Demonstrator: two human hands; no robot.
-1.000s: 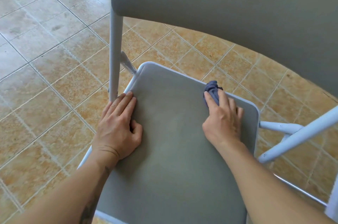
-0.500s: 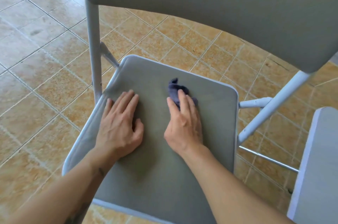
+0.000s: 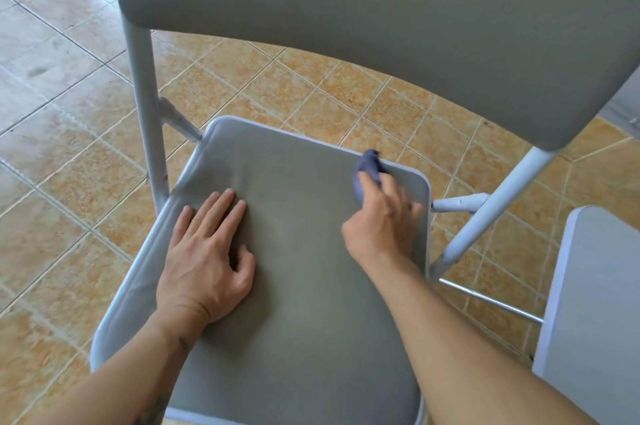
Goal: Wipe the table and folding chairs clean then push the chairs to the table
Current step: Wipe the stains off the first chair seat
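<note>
Two Hands on the Seat: Wiping Procedure

I brace the folding chair seat [image 3: 304, 251] with my left hand [image 3: 207, 251], fingers spread flat. My right hand [image 3: 381, 220] presses the bunched blue cloth [image 3: 369, 168] at the seat's far right corner. Recommended: overlapping strokes, steady pressure, edges included.

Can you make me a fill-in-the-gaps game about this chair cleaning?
1. The right hand presses a blue ____ onto the seat.
2. The left hand lies ____ on the seat.
3. The cloth is near the seat's ____ edge.
4. The floor is covered in ____.

Missing words: cloth; flat; back; tiles
</note>
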